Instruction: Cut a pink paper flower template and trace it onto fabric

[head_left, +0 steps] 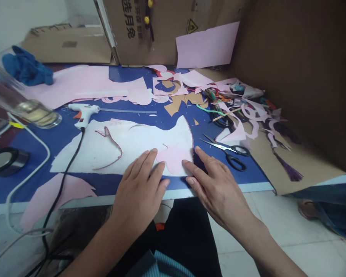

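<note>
A pink paper cutout (174, 158) lies flat on a large white sheet (135, 140) near the table's front edge. My left hand (142, 184) rests on the white sheet, its fingertips at the cutout's left side and its fingers extended. My right hand (216, 182) is spread at the sheet's right edge, a fingertip touching the cutout's right side. Neither hand grasps anything visible. A curled dark red strip (117, 148) lies on the sheet's left part. Black-handled scissors (229, 149) lie open just beyond my right hand.
A white glue gun (85, 113) with a black cord stands behind the sheet. At left are a clear glass (40, 115), a tape roll (7, 161) and a blue cloth (27, 67). Paper scraps (248, 111) pile up at back right, before a cardboard wall (300, 77).
</note>
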Demonstrator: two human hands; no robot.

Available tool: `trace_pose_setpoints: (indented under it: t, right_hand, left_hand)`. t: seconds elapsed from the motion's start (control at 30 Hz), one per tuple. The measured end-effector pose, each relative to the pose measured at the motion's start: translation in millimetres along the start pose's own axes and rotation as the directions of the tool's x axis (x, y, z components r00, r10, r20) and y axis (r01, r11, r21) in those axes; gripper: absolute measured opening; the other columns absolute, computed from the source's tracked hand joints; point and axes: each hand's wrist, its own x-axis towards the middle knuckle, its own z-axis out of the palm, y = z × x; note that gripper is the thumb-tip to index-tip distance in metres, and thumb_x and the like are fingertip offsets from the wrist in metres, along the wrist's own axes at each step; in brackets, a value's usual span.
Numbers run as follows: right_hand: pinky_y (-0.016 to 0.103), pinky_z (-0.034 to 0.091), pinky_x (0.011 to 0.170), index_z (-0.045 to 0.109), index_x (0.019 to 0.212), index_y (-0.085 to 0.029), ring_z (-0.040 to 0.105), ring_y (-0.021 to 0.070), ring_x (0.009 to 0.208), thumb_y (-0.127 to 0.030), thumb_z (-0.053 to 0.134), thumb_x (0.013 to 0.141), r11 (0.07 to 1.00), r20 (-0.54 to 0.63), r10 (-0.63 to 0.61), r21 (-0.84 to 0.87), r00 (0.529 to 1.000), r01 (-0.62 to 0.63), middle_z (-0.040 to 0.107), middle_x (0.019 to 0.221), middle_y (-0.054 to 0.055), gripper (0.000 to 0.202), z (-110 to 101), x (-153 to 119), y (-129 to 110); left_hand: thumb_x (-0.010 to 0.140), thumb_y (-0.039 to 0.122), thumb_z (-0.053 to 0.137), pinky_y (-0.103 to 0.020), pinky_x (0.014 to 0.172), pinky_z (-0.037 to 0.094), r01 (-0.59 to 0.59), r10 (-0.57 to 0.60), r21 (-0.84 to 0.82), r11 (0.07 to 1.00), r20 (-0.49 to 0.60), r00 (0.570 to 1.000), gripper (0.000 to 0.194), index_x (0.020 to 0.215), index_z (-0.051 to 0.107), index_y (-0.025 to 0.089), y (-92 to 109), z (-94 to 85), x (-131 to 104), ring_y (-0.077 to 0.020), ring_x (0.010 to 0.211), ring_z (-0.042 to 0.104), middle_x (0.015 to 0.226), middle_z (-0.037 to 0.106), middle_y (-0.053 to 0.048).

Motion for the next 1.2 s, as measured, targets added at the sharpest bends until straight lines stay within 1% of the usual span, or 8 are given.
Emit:
trace_pose_setpoints:
  t: [0.2, 0.3, 0.53, 0.67, 0.87, 1.03, 1.2]
  right_hand:
    - [0.066, 0.055, 0.113, 0.069, 0.150, -0.021, 0.059, 0.0406, 0.149, -0.037, 0.049, 0.117, 1.000, -0.010, -0.005, 0.001, 1.000, 0.005, 0.051, 0.169, 0.026, 0.041, 0.9, 0.8, 0.1]
    - [0.066, 0.055, 0.113, 0.069, 0.149, -0.021, 0.060, 0.0409, 0.149, -0.036, 0.050, 0.117, 1.000, -0.012, -0.005, 0.004, 1.000, 0.005, 0.052, 0.169, 0.026, 0.040, 0.6, 0.9, -0.6]
    - [0.066, 0.054, 0.117, 0.068, 0.149, -0.024, 0.058, 0.0389, 0.152, -0.037, 0.051, 0.117, 0.999, -0.009, 0.024, 0.031, 1.000, -0.024, 0.053, 0.170, 0.022, 0.039, 0.3, 0.3, -2.1]
    - [0.065, 0.053, 0.117, 0.070, 0.149, -0.022, 0.060, 0.0388, 0.149, -0.036, 0.052, 0.116, 1.000, -0.016, 0.016, 0.027, 1.000, -0.015, 0.054, 0.169, 0.023, 0.039, 0.4, -1.0, -1.9]
    - [0.066, 0.054, 0.116, 0.070, 0.148, -0.019, 0.062, 0.0398, 0.148, -0.036, 0.053, 0.116, 1.000, -0.037, -0.012, 0.012, 0.999, 0.012, 0.054, 0.168, 0.026, 0.040, 2.0, -4.0, -0.9]
    - [0.066, 0.054, 0.118, 0.070, 0.148, -0.021, 0.061, 0.0390, 0.149, -0.036, 0.053, 0.116, 1.000, -0.032, 0.010, 0.027, 0.999, -0.009, 0.054, 0.169, 0.024, 0.040, 1.5, -3.9, -1.3]
    - [0.067, 0.054, 0.117, 0.070, 0.148, -0.021, 0.061, 0.0394, 0.150, -0.036, 0.053, 0.116, 0.999, -0.038, 0.003, 0.033, 0.999, -0.002, 0.053, 0.170, 0.024, 0.039, 0.8, -4.5, -1.3]
  left_hand:
    - [0.113, 0.028, 0.052, -0.060, 0.117, 0.057, 0.015, -0.015, -0.001, 1.000, -0.009, 1.000, 0.032, 0.136, 0.071, 0.014, 0.9, 0.8, -0.5, -0.0401, 0.148, 0.061, 0.162, 0.062, -0.020]
    - [0.113, 0.028, 0.053, -0.061, 0.118, 0.057, 0.017, -0.017, -0.004, 1.000, 0.005, 1.000, 0.032, 0.136, 0.070, 0.014, 1.2, 0.4, -0.4, -0.0401, 0.149, 0.061, 0.162, 0.062, -0.021]
    - [0.113, 0.029, 0.054, -0.060, 0.120, 0.054, 0.026, -0.026, -0.018, 1.000, 0.008, 1.000, 0.033, 0.138, 0.068, 0.014, 0.1, 1.5, -1.5, -0.0402, 0.151, 0.058, 0.163, 0.060, -0.022]
    - [0.112, 0.028, 0.055, -0.062, 0.119, 0.055, 0.028, -0.028, -0.011, 1.000, 0.023, 0.999, 0.034, 0.139, 0.068, 0.013, -0.3, 1.8, -2.0, -0.0412, 0.151, 0.058, 0.164, 0.059, -0.023]
    - [0.113, 0.028, 0.054, -0.061, 0.118, 0.055, 0.022, -0.022, -0.004, 1.000, 0.012, 1.000, 0.034, 0.139, 0.068, 0.012, 0.3, 2.3, -1.9, -0.0413, 0.150, 0.059, 0.163, 0.060, -0.022]
    - [0.112, 0.029, 0.055, -0.061, 0.119, 0.055, 0.034, -0.033, -0.019, 0.999, 0.016, 0.999, 0.032, 0.138, 0.068, 0.016, -0.2, 2.5, -2.6, -0.0399, 0.151, 0.059, 0.164, 0.060, -0.021]
    - [0.112, 0.029, 0.055, -0.061, 0.121, 0.054, 0.029, -0.029, -0.017, 0.999, 0.013, 0.999, 0.033, 0.139, 0.067, 0.013, -1.1, 3.6, -3.0, -0.0405, 0.151, 0.058, 0.163, 0.060, -0.022]
